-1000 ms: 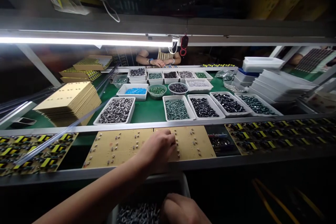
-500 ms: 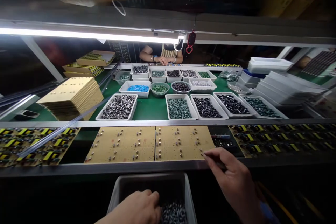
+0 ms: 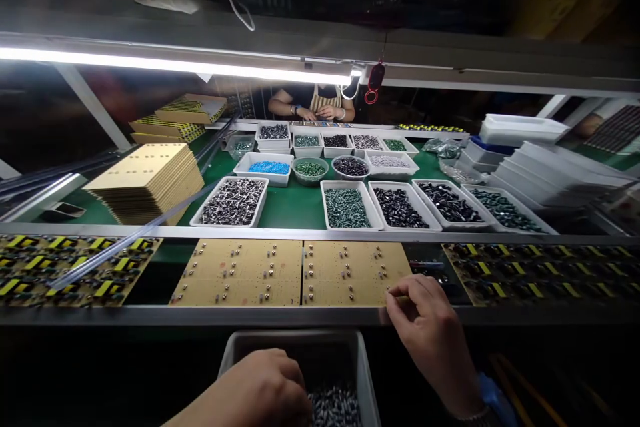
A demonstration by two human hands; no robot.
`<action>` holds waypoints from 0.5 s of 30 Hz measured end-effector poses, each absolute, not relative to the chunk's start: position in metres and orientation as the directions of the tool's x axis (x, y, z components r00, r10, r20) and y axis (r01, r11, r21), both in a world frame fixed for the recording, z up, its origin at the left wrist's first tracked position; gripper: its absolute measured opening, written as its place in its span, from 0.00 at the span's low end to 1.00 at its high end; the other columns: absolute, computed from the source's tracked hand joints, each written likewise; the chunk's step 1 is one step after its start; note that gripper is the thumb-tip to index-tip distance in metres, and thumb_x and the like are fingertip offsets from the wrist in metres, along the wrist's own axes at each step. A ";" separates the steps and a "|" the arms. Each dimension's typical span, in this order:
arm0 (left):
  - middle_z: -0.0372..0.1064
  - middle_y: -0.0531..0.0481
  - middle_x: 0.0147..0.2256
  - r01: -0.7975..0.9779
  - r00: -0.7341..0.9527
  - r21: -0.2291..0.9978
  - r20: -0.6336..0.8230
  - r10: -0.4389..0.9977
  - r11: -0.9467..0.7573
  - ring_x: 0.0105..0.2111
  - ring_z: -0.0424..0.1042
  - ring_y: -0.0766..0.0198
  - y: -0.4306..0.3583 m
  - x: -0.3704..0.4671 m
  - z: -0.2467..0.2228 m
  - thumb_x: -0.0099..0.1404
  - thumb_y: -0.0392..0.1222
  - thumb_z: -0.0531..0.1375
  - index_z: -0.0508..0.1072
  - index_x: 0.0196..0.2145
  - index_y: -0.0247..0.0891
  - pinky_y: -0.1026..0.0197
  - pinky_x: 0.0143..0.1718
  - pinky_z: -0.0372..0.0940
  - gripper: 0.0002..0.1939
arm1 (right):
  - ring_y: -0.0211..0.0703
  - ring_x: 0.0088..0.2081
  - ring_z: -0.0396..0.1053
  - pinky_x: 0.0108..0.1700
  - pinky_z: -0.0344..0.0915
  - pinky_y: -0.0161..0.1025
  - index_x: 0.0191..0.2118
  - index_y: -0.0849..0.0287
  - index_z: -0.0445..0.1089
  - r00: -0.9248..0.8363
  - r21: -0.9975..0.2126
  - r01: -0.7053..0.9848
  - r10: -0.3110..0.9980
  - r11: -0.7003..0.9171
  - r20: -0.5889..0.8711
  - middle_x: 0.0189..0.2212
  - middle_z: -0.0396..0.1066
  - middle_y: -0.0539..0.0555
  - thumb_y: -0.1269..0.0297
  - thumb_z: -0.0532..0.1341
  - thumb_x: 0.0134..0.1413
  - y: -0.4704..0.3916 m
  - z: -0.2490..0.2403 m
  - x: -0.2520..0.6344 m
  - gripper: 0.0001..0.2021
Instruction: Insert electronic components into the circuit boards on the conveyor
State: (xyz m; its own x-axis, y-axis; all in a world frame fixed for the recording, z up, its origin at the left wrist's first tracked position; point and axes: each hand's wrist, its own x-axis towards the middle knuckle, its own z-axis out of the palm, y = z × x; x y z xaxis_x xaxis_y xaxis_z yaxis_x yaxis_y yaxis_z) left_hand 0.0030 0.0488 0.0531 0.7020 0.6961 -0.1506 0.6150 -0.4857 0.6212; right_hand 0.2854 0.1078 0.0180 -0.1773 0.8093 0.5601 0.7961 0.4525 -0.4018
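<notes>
My left hand (image 3: 267,387) reaches into a white bin (image 3: 371,380) below the rail, knuckles bent and fingers curled. Its fingertips are hidden. Beside it in the bin lie many small dark cylindrical electronic components (image 3: 336,407). My right hand (image 3: 427,330) has thumb and forefinger pinched together at the lower right corner of a tan circuit board (image 3: 357,263); whatever lies between them is too small to make out. Another tan circuit board (image 3: 240,270) sits directly to its left. Both boards carry rows of small shiny parts.
White trays (image 3: 230,203) of loose components stand on the green bench behind a metal rail (image 3: 300,233). A stack of bare boards (image 3: 145,180) is at left. Populated boards (image 3: 530,270) lie at right. A clear plastic strip (image 3: 120,250) slants across the left. A person (image 3: 320,107) works opposite.
The whole view has shifted slightly to the right. My right hand's fingertips stay at the board's corner, its fingers curled closer. My left hand remains in the bin.
</notes>
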 end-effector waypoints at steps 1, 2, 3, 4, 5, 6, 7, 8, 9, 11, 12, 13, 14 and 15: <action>0.76 0.57 0.35 0.614 0.693 0.636 -0.150 0.706 -0.468 0.34 0.74 0.67 0.049 0.004 0.054 0.61 0.24 0.66 0.76 0.31 0.41 0.70 0.32 0.61 0.11 | 0.48 0.38 0.63 0.42 0.63 0.45 0.34 0.54 0.62 -0.177 -0.402 0.798 0.812 0.449 0.557 0.32 0.65 0.52 0.73 0.58 0.65 0.108 0.018 0.285 0.09; 0.75 0.56 0.35 0.618 0.682 0.645 -0.154 0.715 -0.450 0.33 0.74 0.67 0.049 0.005 0.054 0.63 0.25 0.64 0.77 0.34 0.42 0.69 0.31 0.60 0.12 | 0.48 0.37 0.63 0.41 0.63 0.45 0.33 0.54 0.61 -0.179 -0.399 0.800 0.813 0.448 0.554 0.32 0.65 0.52 0.73 0.58 0.64 0.108 0.018 0.285 0.09; 0.75 0.55 0.35 0.622 0.672 0.653 -0.162 0.722 -0.433 0.32 0.74 0.66 0.049 0.006 0.055 0.64 0.26 0.62 0.77 0.36 0.43 0.69 0.29 0.60 0.12 | 0.47 0.37 0.63 0.40 0.63 0.45 0.33 0.54 0.61 -0.188 -0.393 0.803 0.817 0.448 0.545 0.31 0.65 0.52 0.73 0.58 0.64 0.108 0.019 0.286 0.08; 0.75 0.54 0.35 0.627 0.664 0.660 -0.174 0.728 -0.414 0.32 0.73 0.66 0.049 0.007 0.056 0.66 0.27 0.60 0.78 0.37 0.44 0.68 0.28 0.59 0.13 | 0.47 0.36 0.63 0.39 0.63 0.45 0.33 0.54 0.61 -0.207 -0.388 0.804 0.824 0.450 0.528 0.31 0.65 0.51 0.72 0.58 0.64 0.108 0.021 0.288 0.08; 0.74 0.53 0.36 0.633 0.653 0.665 -0.184 0.734 -0.397 0.31 0.73 0.65 0.049 0.008 0.057 0.68 0.27 0.57 0.78 0.39 0.45 0.68 0.28 0.59 0.14 | 0.47 0.36 0.64 0.39 0.64 0.45 0.34 0.54 0.62 -0.231 -0.389 0.802 0.836 0.454 0.498 0.31 0.66 0.52 0.71 0.58 0.64 0.109 0.024 0.290 0.07; 0.74 0.52 0.36 0.640 0.643 0.664 -0.188 0.742 -0.387 0.32 0.74 0.65 0.050 0.009 0.058 0.69 0.28 0.56 0.79 0.40 0.45 0.68 0.29 0.60 0.15 | 0.47 0.37 0.66 0.40 0.65 0.45 0.35 0.55 0.64 -0.261 -0.396 0.795 0.849 0.459 0.460 0.32 0.67 0.52 0.71 0.58 0.64 0.109 0.027 0.294 0.05; 0.74 0.51 0.37 0.643 0.636 0.663 -0.185 0.749 -0.382 0.32 0.74 0.64 0.051 0.010 0.058 0.68 0.28 0.56 0.79 0.40 0.46 0.67 0.29 0.60 0.16 | 0.47 0.39 0.68 0.42 0.67 0.44 0.38 0.55 0.66 -0.298 -0.408 0.783 0.859 0.470 0.416 0.35 0.69 0.52 0.70 0.58 0.65 0.110 0.031 0.298 0.04; 0.74 0.50 0.37 0.640 0.636 0.664 -0.176 0.751 -0.387 0.33 0.74 0.63 0.052 0.010 0.057 0.67 0.27 0.56 0.79 0.40 0.45 0.67 0.30 0.61 0.16 | 0.46 0.41 0.69 0.44 0.68 0.44 0.41 0.55 0.69 -0.340 -0.420 0.766 0.861 0.487 0.378 0.37 0.71 0.53 0.70 0.58 0.65 0.112 0.034 0.302 0.04; 0.74 0.50 0.37 0.629 0.639 0.669 -0.157 0.753 -0.395 0.33 0.75 0.63 0.054 0.011 0.055 0.66 0.26 0.58 0.80 0.40 0.45 0.67 0.31 0.62 0.16 | 0.45 0.43 0.71 0.46 0.69 0.43 0.43 0.54 0.71 -0.382 -0.429 0.745 0.853 0.512 0.355 0.40 0.72 0.53 0.70 0.58 0.66 0.113 0.038 0.306 0.06; 0.74 0.50 0.37 0.596 0.631 0.698 -0.100 0.769 -0.397 0.34 0.75 0.62 0.056 0.011 0.048 0.61 0.24 0.60 0.80 0.40 0.44 0.67 0.33 0.64 0.17 | 0.43 0.44 0.73 0.48 0.70 0.40 0.45 0.52 0.74 -0.443 -0.424 0.714 0.828 0.558 0.343 0.42 0.74 0.52 0.71 0.58 0.67 0.116 0.043 0.312 0.09; 0.75 0.51 0.36 0.569 0.623 0.725 -0.072 0.779 -0.388 0.34 0.75 0.63 0.057 0.012 0.045 0.58 0.23 0.60 0.79 0.40 0.42 0.67 0.34 0.64 0.18 | 0.43 0.43 0.73 0.47 0.71 0.40 0.44 0.52 0.75 -0.459 -0.415 0.707 0.818 0.573 0.346 0.41 0.74 0.52 0.71 0.57 0.68 0.118 0.044 0.313 0.09; 0.75 0.51 0.36 0.539 0.613 0.753 -0.044 0.789 -0.378 0.34 0.75 0.64 0.057 0.012 0.041 0.57 0.22 0.61 0.79 0.38 0.41 0.68 0.34 0.64 0.17 | 0.43 0.42 0.73 0.46 0.71 0.39 0.43 0.52 0.75 -0.465 -0.407 0.706 0.813 0.580 0.351 0.39 0.74 0.52 0.71 0.57 0.68 0.119 0.045 0.314 0.10; 0.75 0.52 0.35 0.511 0.603 0.777 -0.020 0.798 -0.367 0.33 0.75 0.65 0.057 0.012 0.038 0.55 0.21 0.61 0.78 0.36 0.40 0.69 0.34 0.64 0.16 | 0.44 0.41 0.73 0.45 0.71 0.39 0.41 0.53 0.75 -0.464 -0.402 0.709 0.813 0.579 0.353 0.38 0.74 0.53 0.71 0.57 0.68 0.121 0.045 0.314 0.10; 0.75 0.53 0.34 0.482 0.599 0.799 -0.001 0.801 -0.360 0.33 0.75 0.66 0.057 0.013 0.035 0.54 0.21 0.62 0.78 0.33 0.39 0.70 0.33 0.64 0.15 | 0.44 0.40 0.73 0.45 0.71 0.40 0.40 0.53 0.75 -0.460 -0.400 0.714 0.816 0.575 0.351 0.37 0.74 0.53 0.71 0.56 0.68 0.122 0.045 0.314 0.10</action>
State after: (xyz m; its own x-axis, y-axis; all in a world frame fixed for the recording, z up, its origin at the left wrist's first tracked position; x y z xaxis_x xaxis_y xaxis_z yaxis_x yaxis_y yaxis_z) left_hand 0.0130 0.0568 0.0354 0.5986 0.8010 -0.0008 0.4824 -0.3597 0.7987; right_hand 0.3142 0.1215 0.0446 -0.4602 0.8157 0.3506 0.7142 0.5747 -0.3996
